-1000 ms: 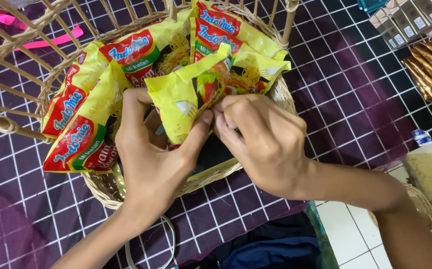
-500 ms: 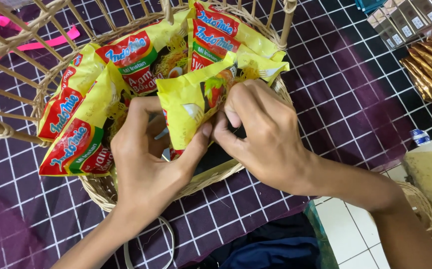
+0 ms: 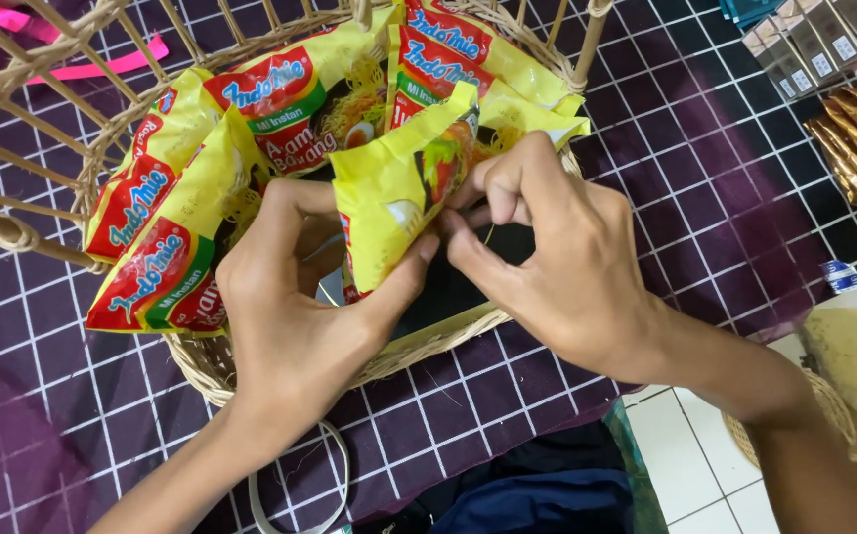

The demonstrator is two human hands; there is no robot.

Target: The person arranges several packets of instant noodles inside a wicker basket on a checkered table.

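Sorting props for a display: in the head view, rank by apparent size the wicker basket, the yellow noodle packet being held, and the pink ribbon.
1. wicker basket
2. yellow noodle packet, pinched by left hand and right hand
3. pink ribbon, partly hidden behind the basket

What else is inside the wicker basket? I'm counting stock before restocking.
The wicker basket holds several yellow noodle packets; both hands grip another. A dark base shows; anything beneath the packets is hidden.

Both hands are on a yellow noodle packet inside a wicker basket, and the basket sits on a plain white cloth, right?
Not quite. The head view shows the cloth under the wicker basket is dark purple with a white grid, not plain white. The rest holds: the left hand and right hand both hold the yellow noodle packet inside the basket.
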